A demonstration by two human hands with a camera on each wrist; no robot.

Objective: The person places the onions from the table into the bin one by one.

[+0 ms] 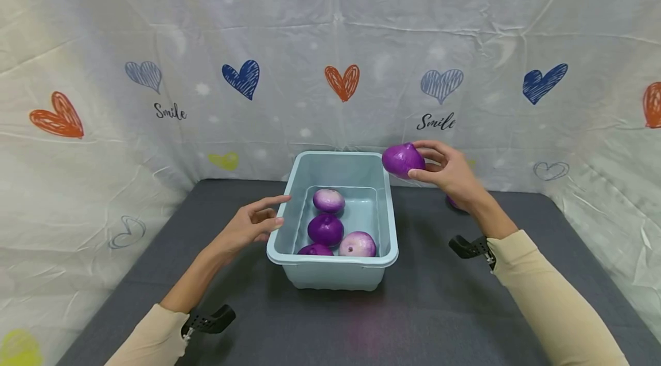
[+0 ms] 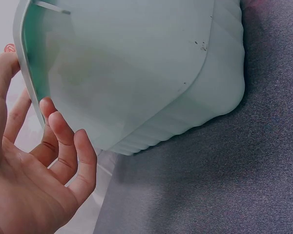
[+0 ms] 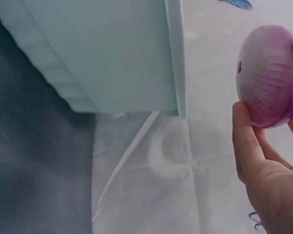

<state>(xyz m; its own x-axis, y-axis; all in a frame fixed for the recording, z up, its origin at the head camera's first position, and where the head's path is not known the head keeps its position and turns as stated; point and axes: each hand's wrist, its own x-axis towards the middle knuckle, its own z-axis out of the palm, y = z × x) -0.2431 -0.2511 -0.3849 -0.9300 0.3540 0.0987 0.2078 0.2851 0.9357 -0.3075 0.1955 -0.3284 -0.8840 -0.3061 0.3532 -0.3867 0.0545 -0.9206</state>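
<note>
In the head view my right hand (image 1: 446, 171) holds a peeled red onion (image 1: 400, 160) in the air beside the bin's far right corner, thumb below and fingers behind it. The right wrist view shows the same onion (image 3: 266, 78) from its paler root end. A pale blue plastic bin (image 1: 333, 261) stands in the middle, with several red onions (image 1: 326, 230) inside. At its left rim is my left hand (image 1: 253, 221), index finger and thumb reaching to the edge. Its other fingers (image 2: 66, 146) bend loosely by the outer wall in the left wrist view.
Part of another purple onion (image 1: 454, 204) shows on the dark grey tabletop (image 1: 423, 308), mostly hidden behind my right wrist. A white sheet (image 1: 289, 119) printed with hearts hangs behind and along the sides. Each wrist wears a black strap (image 1: 209, 320).
</note>
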